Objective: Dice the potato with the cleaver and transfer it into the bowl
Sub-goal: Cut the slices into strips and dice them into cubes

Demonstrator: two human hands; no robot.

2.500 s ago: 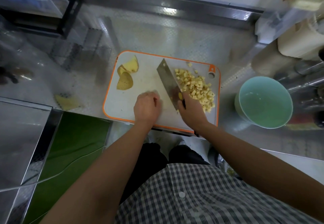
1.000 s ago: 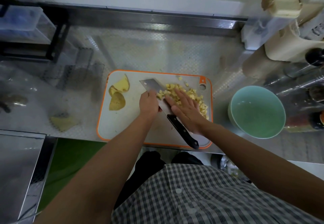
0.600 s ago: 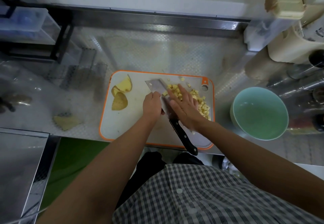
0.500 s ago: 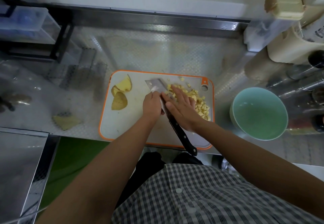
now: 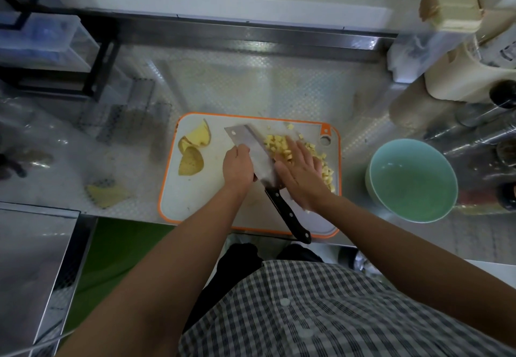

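The cleaver (image 5: pixel 252 147) lies flat on the white, orange-rimmed cutting board (image 5: pixel 195 205), black handle pointing toward me. My left hand (image 5: pixel 237 168) grips the blade at its left edge. My right hand (image 5: pixel 300 173) lies flat with straight fingers on the pile of diced potato (image 5: pixel 279 144), right beside the blade's right edge. Some dice sit on the blade; part of the pile is hidden under the hand. The teal bowl (image 5: pixel 375 161) stands empty to the right of the board.
Potato peels (image 5: pixel 192 151) lie on the board's left end, and another peel (image 5: pixel 104 194) lies on the steel counter. Bottles and containers (image 5: pixel 469 77) crowd the back right. A black rack (image 5: pixel 92 57) stands at the back left.
My right hand let go of the cleaver handle and went flat onto the dice, sweeping them toward the blade. My left hand took hold of the blade, now lying flat.
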